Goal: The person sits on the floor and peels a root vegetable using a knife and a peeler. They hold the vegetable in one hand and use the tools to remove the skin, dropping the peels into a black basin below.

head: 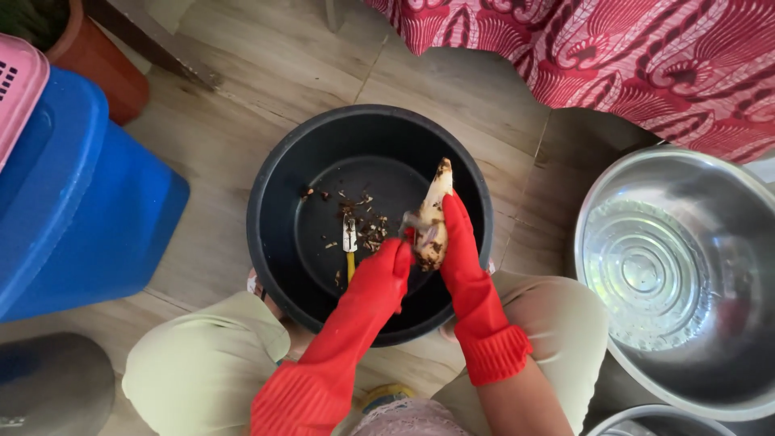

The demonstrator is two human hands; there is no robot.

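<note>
Pale and mud-flecked, a long root vegetable (433,218) is held over the right half of a black basin (274,173), its narrow end pointing away from the person. The right hand (460,242), in a red rubber glove, is closed around its side and lower end, gripping it tilted so that one face turns toward the other hand. The left hand (387,278), also gloved in red, is pinched shut on a small blade or scraper (408,222) whose tip meets the root; the tool is too small to tell its kind. Holding the root above the basin lets the scraps (367,226) drop inside, where brown bits lie scattered on the bottom beside a yellow-handled peeler (350,246).

The basin sits on a wood-look floor (242,89) between the person's knees, its near rim tucked close to the legs. To the right, apart from the basin, stands a steel bowl (613,186) holding clear water. A blue plastic bin (89,210) stands to the left with open floor between it and the basin. Red patterned cloth (613,56) hangs at the far right
</note>
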